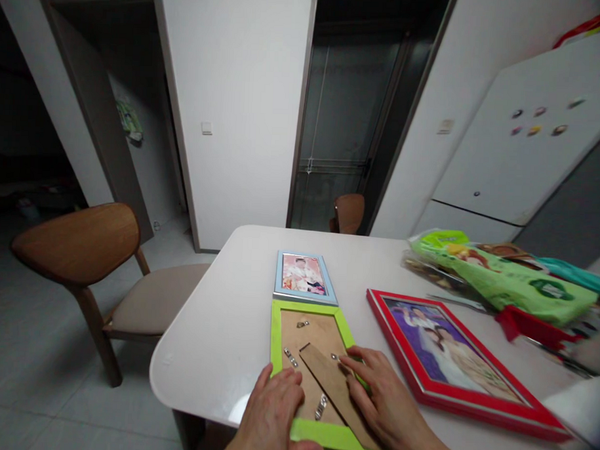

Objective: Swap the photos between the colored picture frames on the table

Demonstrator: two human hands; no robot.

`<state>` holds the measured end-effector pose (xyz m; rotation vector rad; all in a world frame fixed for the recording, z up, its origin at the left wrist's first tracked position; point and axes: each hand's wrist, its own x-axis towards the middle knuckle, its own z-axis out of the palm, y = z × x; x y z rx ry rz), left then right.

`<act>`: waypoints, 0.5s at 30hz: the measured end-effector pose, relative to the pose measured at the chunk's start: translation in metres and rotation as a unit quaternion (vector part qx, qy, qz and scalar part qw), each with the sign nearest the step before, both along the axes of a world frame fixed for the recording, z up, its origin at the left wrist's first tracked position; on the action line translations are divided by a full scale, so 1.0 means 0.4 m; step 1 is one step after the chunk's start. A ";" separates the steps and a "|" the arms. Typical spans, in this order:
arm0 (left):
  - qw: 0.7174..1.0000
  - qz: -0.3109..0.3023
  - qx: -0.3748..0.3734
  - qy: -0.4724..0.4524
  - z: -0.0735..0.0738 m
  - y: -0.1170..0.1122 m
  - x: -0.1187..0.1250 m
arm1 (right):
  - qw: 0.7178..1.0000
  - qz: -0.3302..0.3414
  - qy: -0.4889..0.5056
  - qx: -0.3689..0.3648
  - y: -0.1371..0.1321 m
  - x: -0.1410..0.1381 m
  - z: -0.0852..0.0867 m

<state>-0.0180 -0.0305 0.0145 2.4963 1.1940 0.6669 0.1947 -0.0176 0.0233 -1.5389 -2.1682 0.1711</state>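
Observation:
A lime-green picture frame (pixel 346 328) lies face down on the table. Its brown backing board (pixel 317 325) carries a flat stand leg (pixel 329 387) and several small metal clips. My left hand (pixel 275 408) grips the frame's lower left corner, fingers curled over the left side and thumb by the bottom edge. Over the right side rests my right hand (pixel 385 392), fingers apart, its index fingertip at the right-hand metal clip (pixel 335 357). Touching the green frame's top edge is a light-blue picture frame (pixel 305 278), face up with a pink picture.
A large red picture frame (pixel 465 352) lies face up to the right. Behind it are a green package (pixel 519 278) and a red plastic item (pixel 535 328). The white table (pixel 212 333) has a rounded left corner, with a wooden chair (pixel 83 244) beside it. A fridge (pixel 524 141) stands back right.

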 end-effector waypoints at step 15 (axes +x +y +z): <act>0.999 -0.002 -0.040 -0.015 0.002 0.003 -0.006 | 0.983 0.175 -0.041 -0.030 -0.059 -0.032 0.013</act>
